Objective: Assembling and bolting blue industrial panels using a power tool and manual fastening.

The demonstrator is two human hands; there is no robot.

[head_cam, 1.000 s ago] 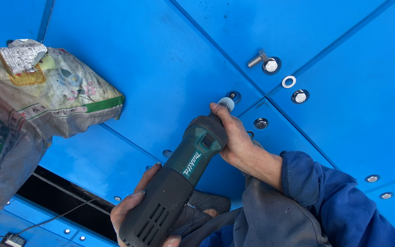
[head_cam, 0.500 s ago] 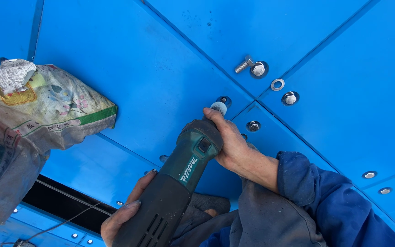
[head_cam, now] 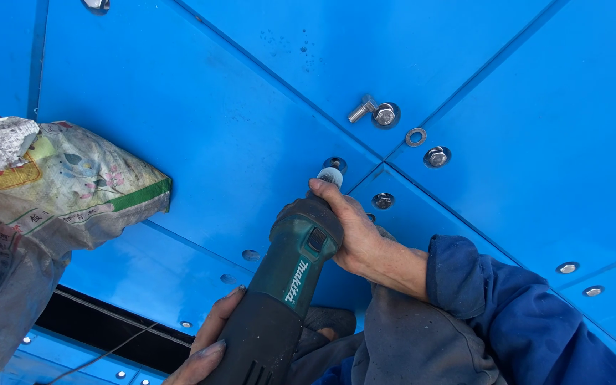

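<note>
Blue bolted panels (head_cam: pixel 201 121) under sack (head_cam: pixel 44 214), loose bolt (head_cam: pixel 360 110), washer (head_cam: pixel 416 136)

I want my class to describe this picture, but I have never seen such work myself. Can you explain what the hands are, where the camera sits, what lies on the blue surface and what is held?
The camera sits on the worker's head, looking down. Both bare hands hold a green and black power grinder: the right hand near its tip, the left hand at its body. The tip meets a hole in the blue panels. A loose bolt, a washer and fitted bolts lie nearby. A printed sack rests at left.
</note>
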